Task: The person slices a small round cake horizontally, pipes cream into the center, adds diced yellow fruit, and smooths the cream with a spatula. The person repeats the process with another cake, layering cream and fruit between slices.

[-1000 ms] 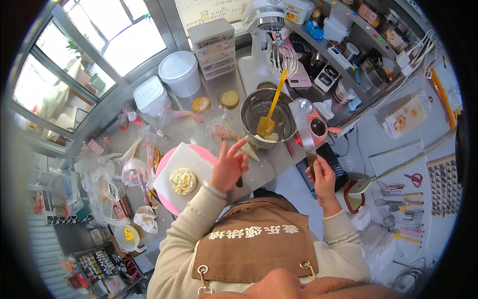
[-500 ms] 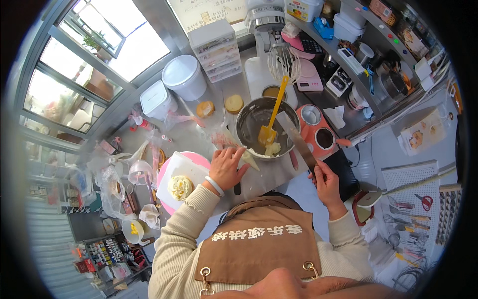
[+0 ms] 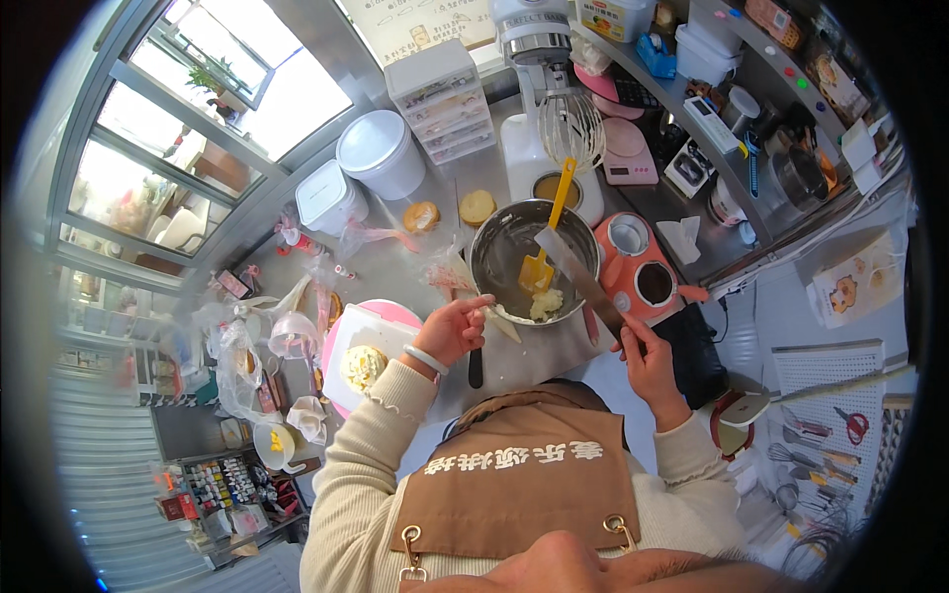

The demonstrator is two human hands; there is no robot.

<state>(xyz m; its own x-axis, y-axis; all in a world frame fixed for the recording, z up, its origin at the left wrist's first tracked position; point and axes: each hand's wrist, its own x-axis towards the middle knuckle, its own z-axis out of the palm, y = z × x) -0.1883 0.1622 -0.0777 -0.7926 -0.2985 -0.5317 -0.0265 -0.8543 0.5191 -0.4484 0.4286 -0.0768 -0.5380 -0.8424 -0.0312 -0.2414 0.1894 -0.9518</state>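
My right hand [image 3: 647,358] grips the dark handle of a metal palette knife [image 3: 578,272], its blade slanting over the mixing bowl [image 3: 478,232]. My left hand [image 3: 453,329] is beside the bowl's near left rim, index finger stretched toward it and the other fingers partly bent; nothing shows in it. Whether the fingertip touches the rim, I cannot tell. A yellow rubber spatula [image 3: 560,203] leans in the bowl beside a lump of pale cream [image 3: 546,304]. Left of my left wrist, a small cream-topped cake [image 3: 364,368] sits on a white sheet [image 3: 386,341] over a pink round stand [image 3: 341,403].
A dark-handled tool [image 3: 475,369] and a clear piping bag [image 3: 450,272] lie left of the bowl. Two round cake pieces [image 3: 477,207] sit behind it. A stand mixer [image 3: 534,49] stands beyond, and a coral two-pot warmer [image 3: 615,265] is at right. Plastic bags [image 3: 232,371] crowd the left.
My left hand has turned, its spread fingers now partly bent, with the index pointing toward the bowl. The right hand keeps the palette knife over the bowl. The whole view has shifted slightly.
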